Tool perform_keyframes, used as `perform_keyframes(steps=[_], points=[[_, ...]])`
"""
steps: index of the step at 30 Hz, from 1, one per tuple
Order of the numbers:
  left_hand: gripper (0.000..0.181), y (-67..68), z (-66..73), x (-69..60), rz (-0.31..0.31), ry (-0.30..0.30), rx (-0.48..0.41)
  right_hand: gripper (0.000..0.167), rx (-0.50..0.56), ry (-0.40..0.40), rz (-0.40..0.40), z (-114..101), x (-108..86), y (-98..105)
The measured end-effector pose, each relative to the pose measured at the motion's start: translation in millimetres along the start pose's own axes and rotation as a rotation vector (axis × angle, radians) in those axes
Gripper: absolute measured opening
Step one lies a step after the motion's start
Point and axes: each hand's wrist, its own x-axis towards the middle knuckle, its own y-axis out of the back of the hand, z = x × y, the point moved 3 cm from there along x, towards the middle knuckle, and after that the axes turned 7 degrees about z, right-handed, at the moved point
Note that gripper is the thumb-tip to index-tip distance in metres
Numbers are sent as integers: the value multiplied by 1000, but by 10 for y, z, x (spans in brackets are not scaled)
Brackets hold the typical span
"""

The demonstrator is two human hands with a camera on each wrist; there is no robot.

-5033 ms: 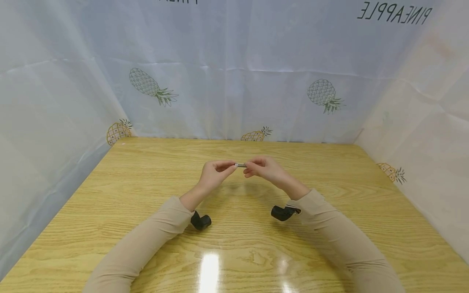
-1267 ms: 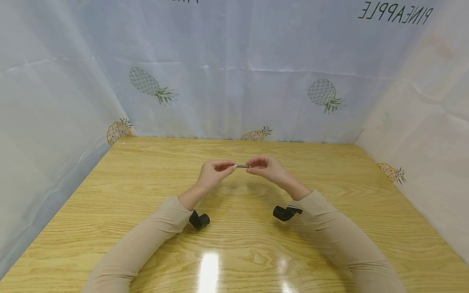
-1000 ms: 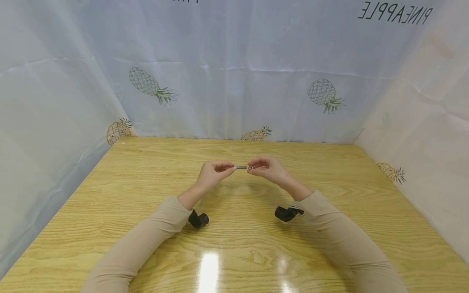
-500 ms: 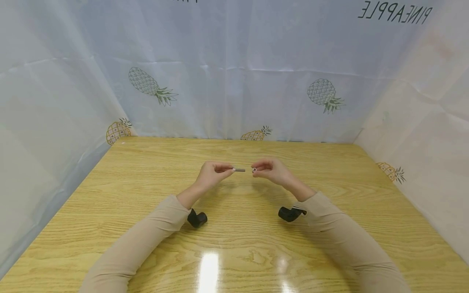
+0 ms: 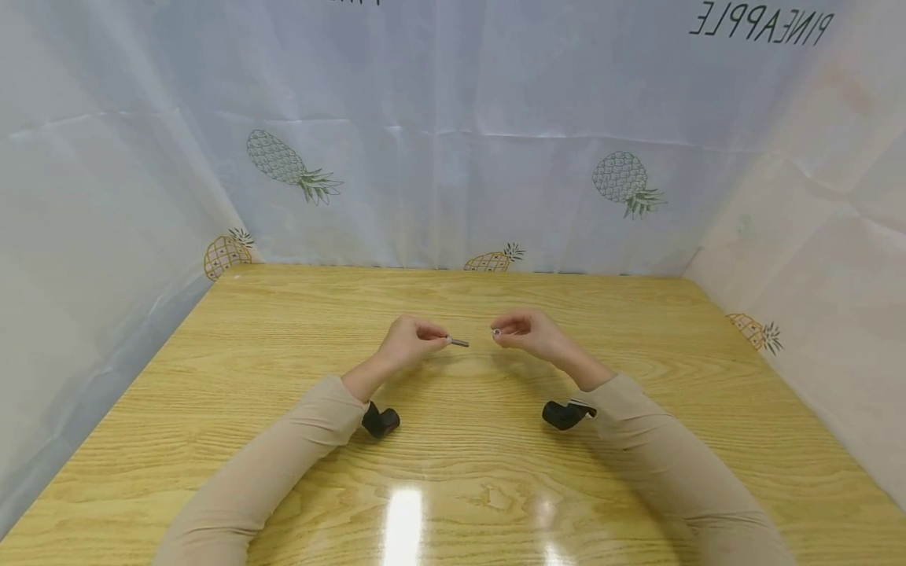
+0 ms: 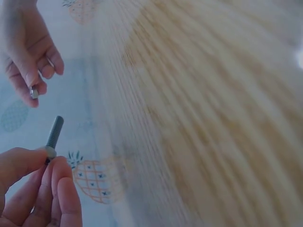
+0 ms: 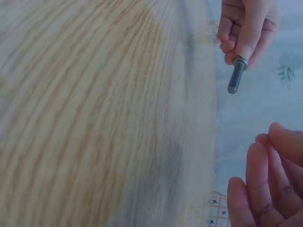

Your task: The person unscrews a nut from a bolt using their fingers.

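Between thumb and fingertips, my left hand pinches a grey metal bolt by its head end. Its threaded shank sticks out bare toward the right, as the left wrist view shows. My right hand pinches a small silver nut at its fingertips, a short gap away from the bolt's tip. The nut also shows in the left wrist view, while in the right wrist view the fingers hide it. Both hands are raised above the table.
A wood-grain table spreads beneath the hands. Black camera mounts sit under the wrists, at the sleeve cuffs. A white pineapple-print curtain closes off the back and both sides.
The nut has come away from the bolt's end, and my right hand has carried it rightward. My left hand has lowered slightly, tilting the bolt's tip downward.
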Motion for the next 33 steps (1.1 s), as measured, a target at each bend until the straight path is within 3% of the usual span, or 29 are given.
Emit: perform_keyframes(steps=[15,33], points=[[19,10,-32,15,-56,-34,125,37,-11,-24,-31,66,-12,6],[14,14,-31,9,-83,-23,226,35,-23,-35,-54,121,-3,42]])
